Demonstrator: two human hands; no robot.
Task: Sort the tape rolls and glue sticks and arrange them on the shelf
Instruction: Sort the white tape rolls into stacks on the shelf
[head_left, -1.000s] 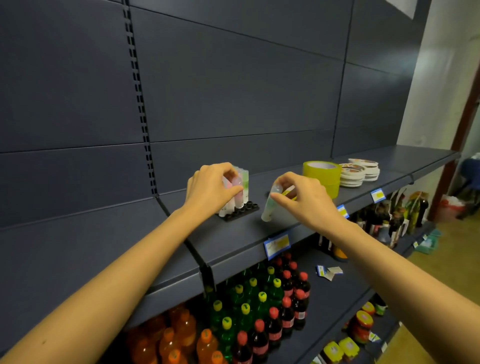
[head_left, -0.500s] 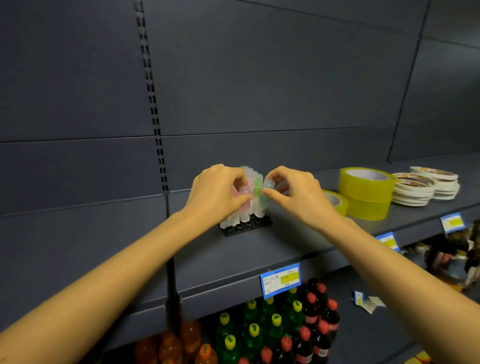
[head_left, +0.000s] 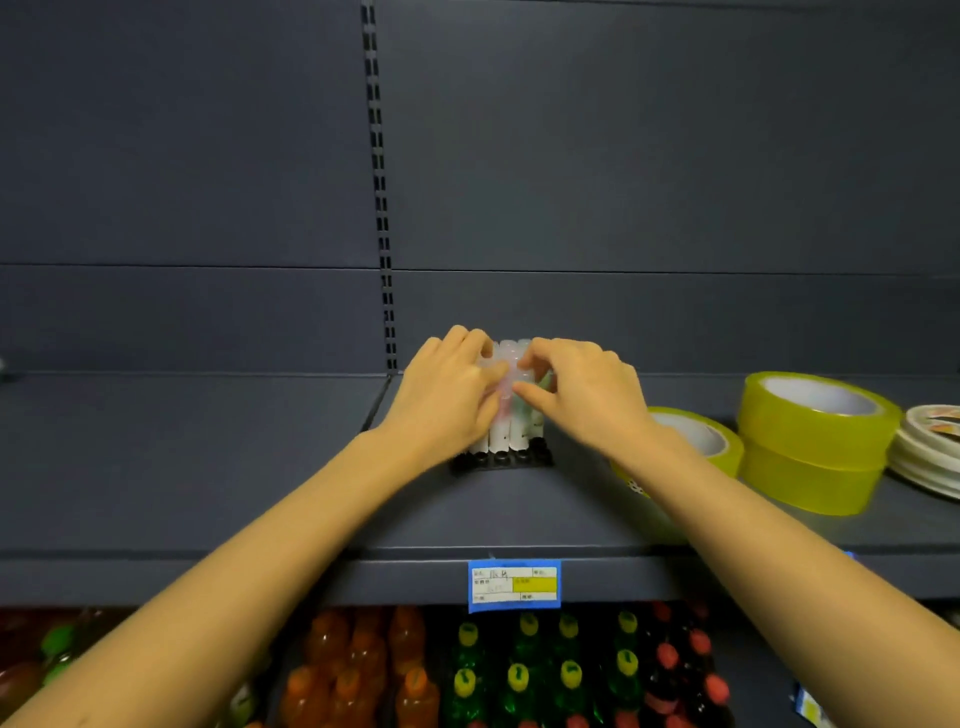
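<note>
Several pale glue sticks (head_left: 511, 415) stand upright in a black holder (head_left: 501, 461) on the dark grey shelf (head_left: 260, 467). My left hand (head_left: 447, 400) grips the cluster from the left, fingers curled round the sticks. From the right, my right hand (head_left: 582, 395) pinches the sticks near their tops. Beside my right wrist lies a flat yellow tape roll (head_left: 691, 441). Further right, two yellow tape rolls (head_left: 813, 441) are stacked.
A stack of thin white tape rolls (head_left: 930, 452) sits at the far right edge. A blue and yellow price label (head_left: 514, 584) hangs on the shelf front. Drink bottles (head_left: 519, 670) fill the shelf below.
The glue stick in my right hand has joined the cluster in the holder. Both hands now close round the sticks. The view has turned to face the shelf squarely.
</note>
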